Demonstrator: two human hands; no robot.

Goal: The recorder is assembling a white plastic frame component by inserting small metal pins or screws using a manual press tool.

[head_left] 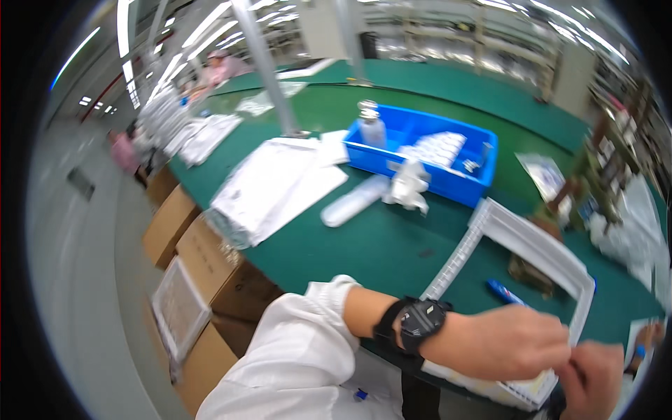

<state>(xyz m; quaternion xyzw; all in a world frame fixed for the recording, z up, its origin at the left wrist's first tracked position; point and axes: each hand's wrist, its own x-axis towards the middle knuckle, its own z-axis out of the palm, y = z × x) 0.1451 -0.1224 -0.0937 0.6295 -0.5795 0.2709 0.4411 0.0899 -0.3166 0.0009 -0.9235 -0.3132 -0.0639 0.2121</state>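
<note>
A white rectangular plastic frame point(535, 243) lies at the near right of the green table, its near side partly covered by my forearm and hands. My left hand point(507, 344), with a black watch on the wrist, is closed over the frame's near right part. Against its fingertips my right hand point(595, 378) is also closed, thumb and fingers pinched together. Both hands are a little blurred, and whatever lies between their fingers is hidden. Inside the frame's opening, a blue pen-like tool point(505, 292) rests just beyond my left hand.
A blue divided bin point(448, 187) holds a pump-top bottle point(372, 129) and white sheet material. Crumpled tissue point(409, 185), a translucent sleeve point(353, 203) and papers point(273, 182) lie nearby. A green-brown metal press point(595, 171) stands right. Cardboard boxes point(203, 248) line the left edge.
</note>
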